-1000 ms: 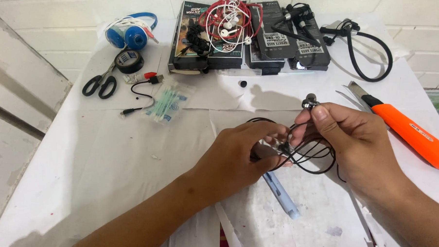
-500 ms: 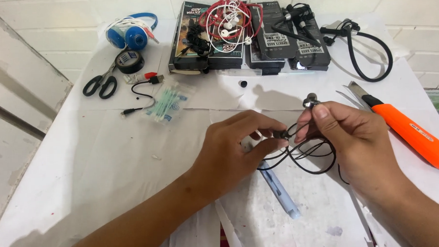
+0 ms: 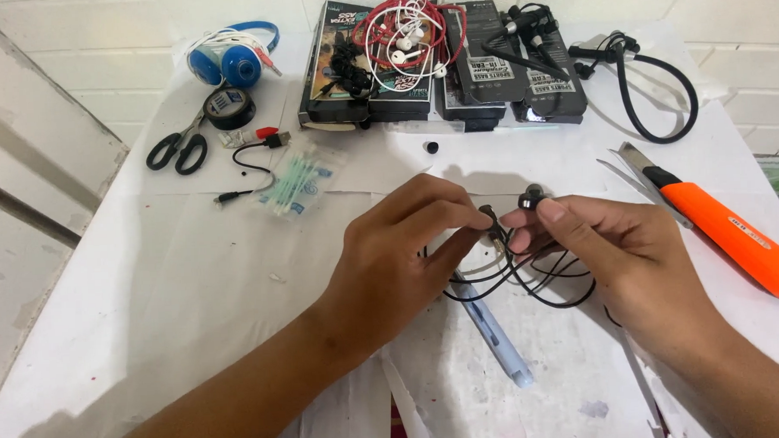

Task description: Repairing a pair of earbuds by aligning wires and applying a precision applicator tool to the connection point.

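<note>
My left hand (image 3: 404, 262) and my right hand (image 3: 611, 250) meet over the middle of a white paper-covered table (image 3: 168, 296). Between them they pinch a pair of black wired earphones (image 3: 530, 279). My left fingertips grip one earbud (image 3: 490, 217). My right thumb and forefinger hold the other earbud (image 3: 533, 196), which points up. The black cable hangs in loops below both hands and rests on the paper. A light blue pen-shaped tool (image 3: 495, 332) lies on the table under the loops.
An orange utility knife (image 3: 727, 233) lies at the right. Black boxes (image 3: 440, 66) with red, white and black earphones stand at the back. Blue headphones (image 3: 229, 60), black tape (image 3: 228, 106), scissors (image 3: 178, 149), a cotton swab packet (image 3: 295, 183) and a black neckband earphone (image 3: 652, 85) lie around.
My left hand has shifted its fingers along the cable and now pinches an earbud close to my right fingertips. My right hand stays in place.
</note>
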